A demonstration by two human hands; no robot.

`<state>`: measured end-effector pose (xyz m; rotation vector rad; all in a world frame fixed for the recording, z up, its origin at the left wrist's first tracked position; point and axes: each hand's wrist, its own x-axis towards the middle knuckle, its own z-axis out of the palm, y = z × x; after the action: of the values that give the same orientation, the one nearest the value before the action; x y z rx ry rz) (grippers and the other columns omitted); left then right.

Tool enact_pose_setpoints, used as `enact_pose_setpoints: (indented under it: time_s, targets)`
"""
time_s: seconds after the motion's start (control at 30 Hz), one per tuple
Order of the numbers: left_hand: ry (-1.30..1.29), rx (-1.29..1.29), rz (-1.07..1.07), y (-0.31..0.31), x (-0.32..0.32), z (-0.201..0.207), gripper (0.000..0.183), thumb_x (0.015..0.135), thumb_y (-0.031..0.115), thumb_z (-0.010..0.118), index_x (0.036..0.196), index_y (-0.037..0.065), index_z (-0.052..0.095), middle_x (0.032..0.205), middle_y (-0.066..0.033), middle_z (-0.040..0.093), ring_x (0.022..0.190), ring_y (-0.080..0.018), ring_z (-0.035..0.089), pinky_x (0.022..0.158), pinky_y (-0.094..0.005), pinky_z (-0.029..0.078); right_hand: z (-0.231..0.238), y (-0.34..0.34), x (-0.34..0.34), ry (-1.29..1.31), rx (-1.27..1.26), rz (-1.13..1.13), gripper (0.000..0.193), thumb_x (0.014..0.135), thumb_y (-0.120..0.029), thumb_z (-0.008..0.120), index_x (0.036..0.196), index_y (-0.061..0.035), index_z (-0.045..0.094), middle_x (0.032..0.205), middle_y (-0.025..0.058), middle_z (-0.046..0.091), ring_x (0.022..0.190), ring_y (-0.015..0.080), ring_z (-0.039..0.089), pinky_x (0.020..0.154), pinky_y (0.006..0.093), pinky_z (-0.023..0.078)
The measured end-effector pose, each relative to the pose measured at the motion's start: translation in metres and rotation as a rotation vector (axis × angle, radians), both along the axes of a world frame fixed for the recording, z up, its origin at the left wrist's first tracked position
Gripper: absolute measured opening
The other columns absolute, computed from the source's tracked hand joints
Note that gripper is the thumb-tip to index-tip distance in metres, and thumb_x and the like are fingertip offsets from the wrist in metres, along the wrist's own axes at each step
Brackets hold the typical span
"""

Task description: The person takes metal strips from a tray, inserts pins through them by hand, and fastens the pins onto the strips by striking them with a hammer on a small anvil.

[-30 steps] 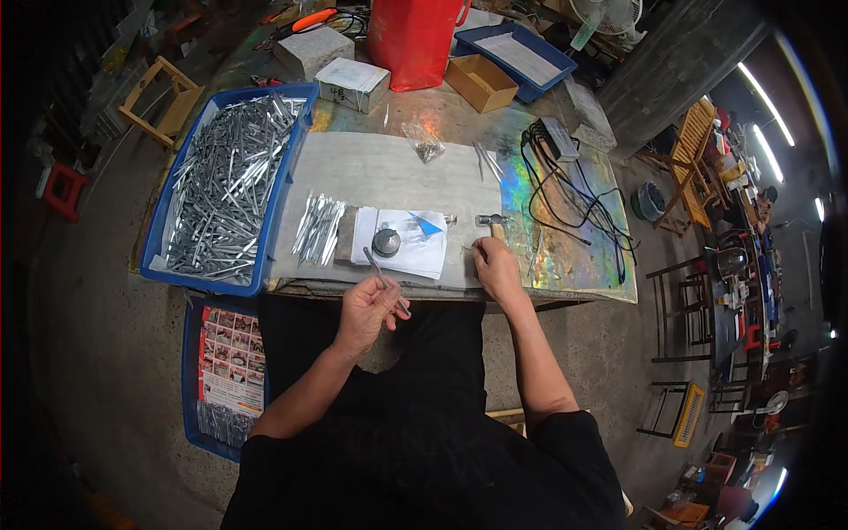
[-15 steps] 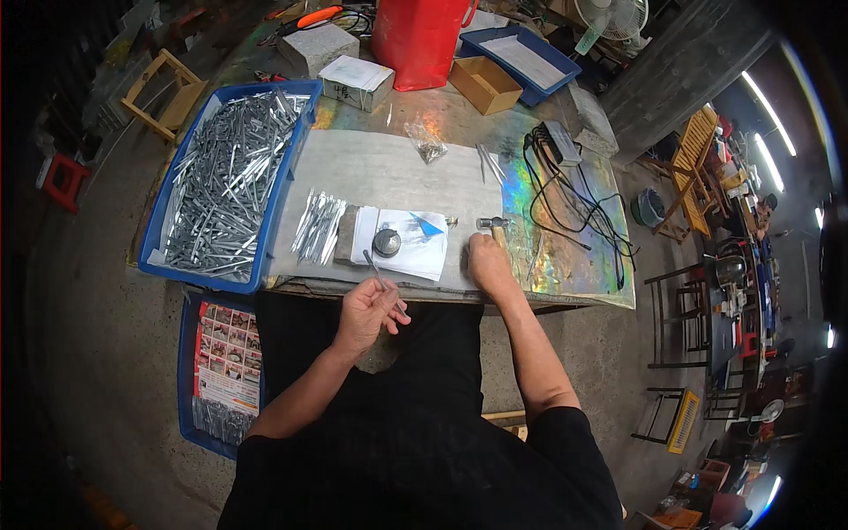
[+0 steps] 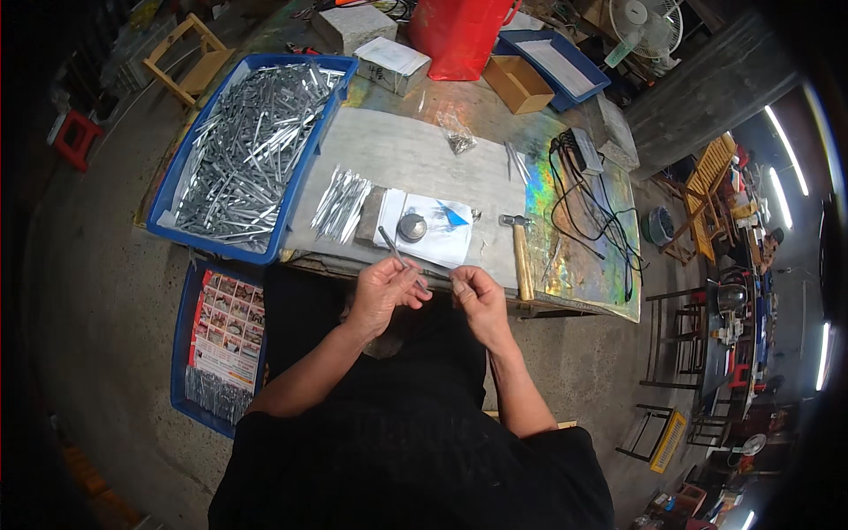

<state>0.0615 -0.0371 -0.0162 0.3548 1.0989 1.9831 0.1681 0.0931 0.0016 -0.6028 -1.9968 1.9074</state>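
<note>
My left hand [image 3: 384, 293] is closed on a thin grey metal strip [image 3: 391, 240], which slants up toward the table's front edge. To its right, my right hand [image 3: 481, 305] is pinched, apart from the strip; whatever lies between its fingertips is too small to make out. A hammer [image 3: 523, 259] with a wooden handle lies on the table beyond that hand. In front of me a round dark metal piece [image 3: 412, 227] stands on white paper [image 3: 442, 250] over a grey block [image 3: 369, 218]. Several flat metal strips [image 3: 341, 205] lie in a row left of the block.
A blue tray [image 3: 281, 231] heaped with metal strips stands at the left. Another blue tray [image 3: 181, 375] sits lower, beside my leg. Farther back are a small plastic bag [image 3: 457, 137], a red bag [image 3: 450, 40] and a cardboard box [image 3: 518, 86]. Black cables [image 3: 587, 208] lie at the right.
My right hand has let go of the hammer and come left and nearer, close to my left hand. The hammer stays on the table. The view has shifted slightly.
</note>
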Motion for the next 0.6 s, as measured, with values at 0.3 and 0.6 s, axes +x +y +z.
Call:
enact_pose_setpoints:
  time_s: [0.3,0.6]
  targets:
    - [-0.094,0.071,0.061,-0.006,0.000,0.002,0.013,0.084,0.015,0.048,0.089,0.003,0.050,0.078,-0.0082,0.058,0.067,-0.0135,0.059,0.053,-0.0201,0.048,0.000,-0.031,-0.008,0.148,-0.169,0.086,0.013,0.081,-0.003,0.050,0.091,-0.0034,0.041,0.071,0.0007,0.046,0.059,0.0060,0.044,0.050,0.0196,0.039]
    - [-0.093,0.062,0.106,-0.007,0.005,0.001,0.013,0.082,0.015,0.052,0.087,0.002,0.052,0.076,-0.0063,0.057,0.063,-0.0098,0.055,0.051,-0.0184,0.045,-0.004,-0.036,-0.011,0.163,-0.162,0.065,0.015,0.081,-0.003,0.050,0.091,-0.0041,0.040,0.069,0.0016,0.046,0.057,0.0071,0.045,0.049,0.0200,0.039]
